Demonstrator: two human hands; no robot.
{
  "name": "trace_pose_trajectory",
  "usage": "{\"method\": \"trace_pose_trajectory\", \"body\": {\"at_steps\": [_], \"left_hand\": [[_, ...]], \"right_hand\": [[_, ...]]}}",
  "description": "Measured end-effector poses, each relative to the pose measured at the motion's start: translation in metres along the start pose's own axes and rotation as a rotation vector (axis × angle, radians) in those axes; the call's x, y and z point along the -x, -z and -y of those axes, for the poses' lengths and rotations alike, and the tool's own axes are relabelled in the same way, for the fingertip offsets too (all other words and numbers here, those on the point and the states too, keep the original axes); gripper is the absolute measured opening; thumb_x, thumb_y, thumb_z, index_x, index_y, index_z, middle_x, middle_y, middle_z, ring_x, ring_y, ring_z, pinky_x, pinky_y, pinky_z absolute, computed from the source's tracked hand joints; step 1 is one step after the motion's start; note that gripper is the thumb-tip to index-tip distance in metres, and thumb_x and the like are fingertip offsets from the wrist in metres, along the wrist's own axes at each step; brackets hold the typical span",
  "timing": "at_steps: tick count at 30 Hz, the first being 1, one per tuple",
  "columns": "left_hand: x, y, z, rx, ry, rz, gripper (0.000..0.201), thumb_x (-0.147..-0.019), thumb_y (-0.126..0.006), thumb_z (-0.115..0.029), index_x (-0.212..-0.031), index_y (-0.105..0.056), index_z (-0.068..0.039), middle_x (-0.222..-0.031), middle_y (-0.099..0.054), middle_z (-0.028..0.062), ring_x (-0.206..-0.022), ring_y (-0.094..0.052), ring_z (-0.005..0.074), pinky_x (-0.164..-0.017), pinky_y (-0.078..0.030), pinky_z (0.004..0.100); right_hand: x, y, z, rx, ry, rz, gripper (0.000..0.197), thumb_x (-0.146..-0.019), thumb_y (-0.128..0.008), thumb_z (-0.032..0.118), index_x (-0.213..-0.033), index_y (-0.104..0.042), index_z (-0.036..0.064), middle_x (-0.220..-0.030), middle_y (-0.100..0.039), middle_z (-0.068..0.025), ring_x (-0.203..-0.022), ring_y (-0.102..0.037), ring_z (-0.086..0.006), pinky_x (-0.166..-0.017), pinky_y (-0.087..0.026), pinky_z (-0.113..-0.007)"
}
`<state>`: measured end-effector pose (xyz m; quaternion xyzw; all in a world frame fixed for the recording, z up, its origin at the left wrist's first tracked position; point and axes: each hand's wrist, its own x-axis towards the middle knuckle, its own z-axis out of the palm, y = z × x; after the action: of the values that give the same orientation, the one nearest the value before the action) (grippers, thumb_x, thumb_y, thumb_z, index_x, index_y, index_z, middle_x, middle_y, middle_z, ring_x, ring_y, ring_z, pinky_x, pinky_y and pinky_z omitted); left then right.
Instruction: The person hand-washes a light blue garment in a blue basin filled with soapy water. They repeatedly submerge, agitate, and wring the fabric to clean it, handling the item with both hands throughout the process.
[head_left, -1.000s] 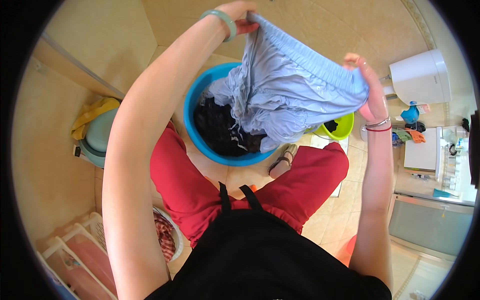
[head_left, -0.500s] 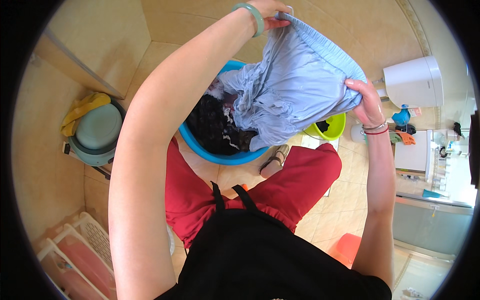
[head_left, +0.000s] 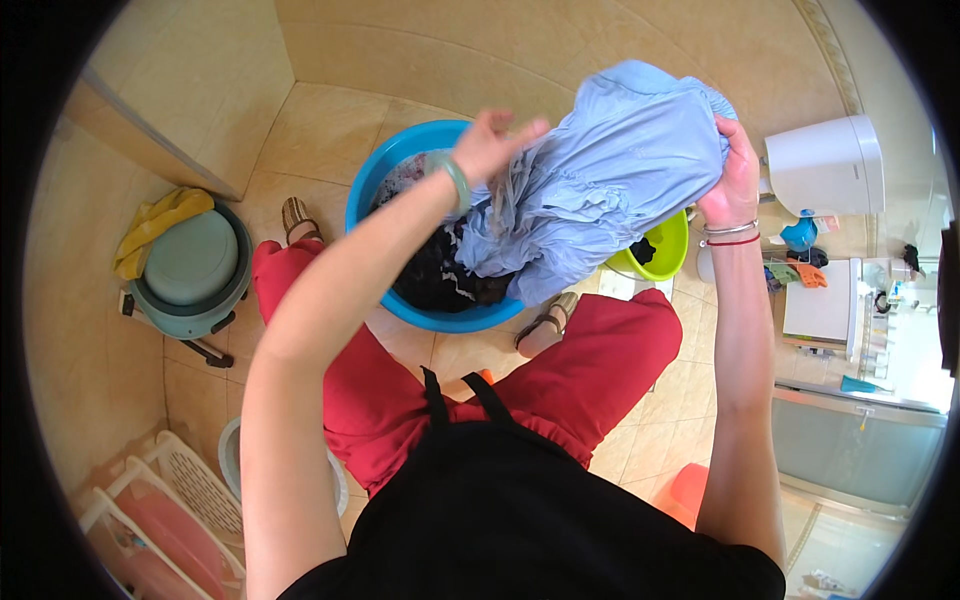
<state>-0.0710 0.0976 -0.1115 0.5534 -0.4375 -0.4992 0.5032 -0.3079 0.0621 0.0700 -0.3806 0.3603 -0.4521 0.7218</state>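
Note:
A wet, light blue garment with an elastic waistband hangs stretched above a blue basin. My right hand grips it by the waistband at the right. My left hand, slightly blurred, is over the basin at the garment's left side, with its fingers apart and nothing in them. Crumpled lower folds of the garment droop into the basin. Dark wet laundry and some suds lie in there too, partly covered by the blue cloth.
A lime green basin with something dark inside stands right of the blue one. At the left are grey-green basins with a yellow cloth. A white rack stands lower left, a white toilet tank far right.
My left hand has let go of the waistband and come down toward the basin. The garment's left end has folded over, while my right hand keeps its hold, shifted slightly left and up.

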Motion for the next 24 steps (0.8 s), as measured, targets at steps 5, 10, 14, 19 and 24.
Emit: {"method": "trace_pose_trajectory", "body": {"at_steps": [5,10,14,19,24], "left_hand": [[0.018,-0.010,0.047,-0.325,-0.045,-0.012,0.066,-0.071,-0.076,-0.026,-0.126,-0.049,-0.001,-0.119,-0.058,0.0110,-0.108,-0.054,0.0177,-0.091,-0.044,0.0319],[-0.017,0.052,0.045,0.319,0.076,0.384,0.044,-0.072,-0.069,0.003,-0.115,-0.059,-0.002,-0.106,-0.064,0.0043,-0.096,-0.059,0.0127,-0.089,-0.045,0.0265],[-0.026,0.066,0.042,0.307,-0.010,0.250,0.049,-0.069,-0.079,-0.014,-0.112,-0.060,-0.002,-0.104,-0.064,0.0057,-0.095,-0.059,0.0141,-0.084,-0.047,0.0275],[-0.020,0.054,0.034,-0.450,-0.216,-0.476,0.061,-0.066,-0.081,-0.029,-0.114,-0.057,-0.001,-0.104,-0.061,0.0116,-0.096,-0.059,0.0235,-0.085,-0.047,0.0311],[-0.003,0.018,0.042,0.047,-0.027,-0.581,0.037,-0.079,-0.066,-0.040,-0.085,-0.059,-0.004,-0.081,-0.062,0.0150,-0.077,-0.059,0.0276,-0.070,-0.045,0.0376]], "right_hand": [[-0.001,-0.001,0.009,-0.073,-0.052,0.213,0.031,-0.088,-0.049,0.017,-0.111,-0.055,-0.0027,-0.112,-0.061,-0.0132,-0.104,-0.058,-0.0259,-0.096,-0.043,-0.039],[0.026,-0.007,0.037,0.005,0.007,0.146,0.030,-0.088,-0.049,0.017,-0.109,-0.056,-0.0032,-0.109,-0.062,-0.0131,-0.102,-0.059,-0.0262,-0.094,-0.044,-0.040],[0.029,0.006,0.057,-0.002,-0.026,0.294,0.034,-0.089,-0.047,0.017,-0.114,-0.054,-0.0042,-0.114,-0.061,-0.0143,-0.106,-0.057,-0.0271,-0.096,-0.042,-0.040],[0.030,-0.003,0.046,-0.013,-0.049,0.213,0.033,-0.090,-0.046,0.016,-0.116,-0.054,-0.0037,-0.116,-0.060,-0.0143,-0.109,-0.056,-0.0270,-0.098,-0.041,-0.040],[0.021,-0.004,0.018,-0.023,-0.018,0.095,0.033,-0.090,-0.047,0.016,-0.117,-0.053,-0.0028,-0.119,-0.059,-0.0133,-0.111,-0.055,-0.0265,-0.099,-0.040,-0.041]]}}
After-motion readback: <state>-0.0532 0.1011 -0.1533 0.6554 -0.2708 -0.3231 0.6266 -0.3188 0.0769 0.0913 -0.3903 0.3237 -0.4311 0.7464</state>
